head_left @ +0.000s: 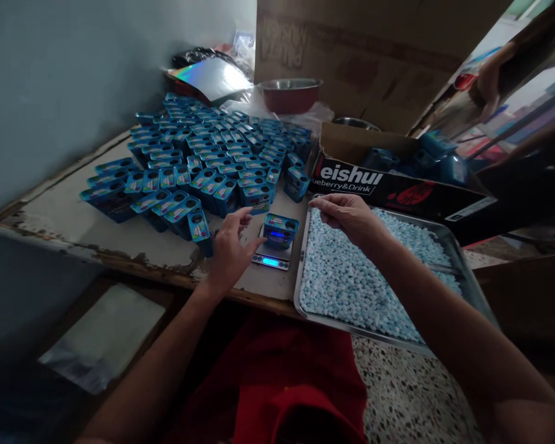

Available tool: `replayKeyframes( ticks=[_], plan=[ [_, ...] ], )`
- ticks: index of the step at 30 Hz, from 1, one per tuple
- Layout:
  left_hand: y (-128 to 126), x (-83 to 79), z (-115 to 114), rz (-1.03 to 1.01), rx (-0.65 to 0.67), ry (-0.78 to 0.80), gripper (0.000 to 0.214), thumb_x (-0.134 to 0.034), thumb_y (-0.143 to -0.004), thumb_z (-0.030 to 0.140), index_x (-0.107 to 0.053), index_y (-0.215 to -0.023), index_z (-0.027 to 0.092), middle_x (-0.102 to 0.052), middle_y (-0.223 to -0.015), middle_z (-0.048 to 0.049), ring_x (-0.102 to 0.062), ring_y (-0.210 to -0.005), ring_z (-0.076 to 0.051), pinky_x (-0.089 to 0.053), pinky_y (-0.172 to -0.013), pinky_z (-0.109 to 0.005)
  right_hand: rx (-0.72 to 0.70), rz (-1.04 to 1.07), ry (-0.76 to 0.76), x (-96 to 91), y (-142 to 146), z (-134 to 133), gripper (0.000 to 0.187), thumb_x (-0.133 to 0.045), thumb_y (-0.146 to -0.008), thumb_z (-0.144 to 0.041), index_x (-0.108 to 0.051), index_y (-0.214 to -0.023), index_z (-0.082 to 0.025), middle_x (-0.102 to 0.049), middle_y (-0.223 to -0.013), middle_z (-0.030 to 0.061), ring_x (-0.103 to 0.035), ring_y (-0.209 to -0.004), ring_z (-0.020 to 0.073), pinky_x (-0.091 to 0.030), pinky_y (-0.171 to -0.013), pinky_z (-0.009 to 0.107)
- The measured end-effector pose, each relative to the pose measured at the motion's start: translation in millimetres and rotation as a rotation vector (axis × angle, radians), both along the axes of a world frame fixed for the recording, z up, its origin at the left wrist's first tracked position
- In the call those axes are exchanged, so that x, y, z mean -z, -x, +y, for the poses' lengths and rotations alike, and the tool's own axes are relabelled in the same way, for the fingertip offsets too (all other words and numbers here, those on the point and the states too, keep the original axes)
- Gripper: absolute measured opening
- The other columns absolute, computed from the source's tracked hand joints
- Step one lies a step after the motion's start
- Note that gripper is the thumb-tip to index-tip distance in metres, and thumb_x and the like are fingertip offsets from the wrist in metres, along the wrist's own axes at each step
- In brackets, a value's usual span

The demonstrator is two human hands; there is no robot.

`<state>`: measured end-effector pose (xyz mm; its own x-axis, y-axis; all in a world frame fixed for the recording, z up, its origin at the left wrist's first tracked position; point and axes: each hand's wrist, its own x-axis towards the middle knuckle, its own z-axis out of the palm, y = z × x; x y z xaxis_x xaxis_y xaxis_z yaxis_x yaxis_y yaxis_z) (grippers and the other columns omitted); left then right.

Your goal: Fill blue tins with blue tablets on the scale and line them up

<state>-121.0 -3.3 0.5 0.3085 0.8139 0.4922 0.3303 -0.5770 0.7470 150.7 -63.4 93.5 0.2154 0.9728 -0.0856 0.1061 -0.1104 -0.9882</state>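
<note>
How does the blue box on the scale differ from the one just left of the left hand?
The blue box on the scale sits alone on that lit digital scale; the other blue box, left of the left hand, stands on the table at the front of the massed boxes. The first faces the camera squarely; the second is turned at an angle. Both share a blue printed top with a dark round opening.

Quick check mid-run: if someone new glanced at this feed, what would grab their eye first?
First, the crowd of small blue tins packed on the table, left of centre. Next, the metal tray at right, heaped with pale blue pellets. Between them a small scale with a lit blue display carries one tin, the left hand beside it, the right hand over the tray.
</note>
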Motion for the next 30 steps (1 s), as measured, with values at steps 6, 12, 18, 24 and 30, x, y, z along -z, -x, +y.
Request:
replayKeyframes(
  ticks=[6, 12, 18, 24, 30],
  plan=[
    [-25, 12.9, 16, -0.055, 0.155, 0.403, 0.088, -0.098, -0.067, 0.026, -0.057, -0.144, 0.023, -0.069, -0.138, -0.0121, -0.068, -0.128, -0.030, -0.060, -0.103, -0.043, -0.013, -0.077, 0.025, 4.1, -25, -22, 0.027, -0.086, -0.078, -0.040, -0.083, -0.096, -0.020, -0.072, -0.073, 0.0017, -0.058, -0.063, 0.0129, -0.043, -0.061, 0.027],
    [-39, 19.6, 24, -0.121, 0.177, 0.440, 0.080, -0.099, -0.063, 0.024, -0.064, -0.135, 0.023, -0.073, -0.131, -0.0103, -0.069, -0.128, -0.031, -0.058, -0.108, -0.045, -0.160, -0.520, 0.103, 14.9, -54, -57, 0.029, -0.081, -0.082, -0.034, -0.087, -0.110, -0.031, -0.077, -0.136, 0.0063, -0.064, -0.134, 0.0361, -0.038, -0.121, 0.057],
    [-45, 23.2, 35, -0.102, 0.223, 0.477, 0.069, -0.099, -0.063, 0.030, -0.071, -0.125, 0.020, -0.077, -0.119, -0.0092, -0.075, -0.112, -0.031, -0.060, -0.105, -0.047, 0.023, -0.081, 0.135, 38.9, -29, -60, 0.037, -0.077, -0.092, -0.042, -0.076, -0.123, -0.022, -0.080, -0.113, 0.0099, -0.076, -0.093, 0.0227, -0.061, -0.085, 0.040],
    [-38, 15.9, 39, -0.083, 0.219, 0.452, 0.087, -0.101, -0.059, 0.038, -0.067, -0.137, 0.024, -0.070, -0.139, -0.0110, -0.065, -0.135, -0.034, -0.052, -0.118, -0.051, 0.031, 0.131, 0.159, 45.6, -15, -62, 0.033, -0.081, -0.091, -0.041, -0.072, -0.115, -0.020, -0.078, -0.097, 0.0065, -0.075, -0.080, 0.0176, -0.060, -0.071, 0.030],
    [-35, 9.8, 38, -0.047, 0.213, 0.447, 0.085, -0.101, -0.060, 0.037, -0.068, -0.137, 0.025, -0.070, -0.137, -0.0110, -0.063, -0.137, -0.035, -0.051, -0.118, -0.052, 0.122, 0.136, 0.009, 52.4, 1, -44, 0.043, -0.079, -0.087, -0.050, -0.067, -0.116, -0.021, -0.076, -0.094, 0.0034, -0.071, -0.078, 0.0165, -0.055, -0.067, 0.029]
  ],
)
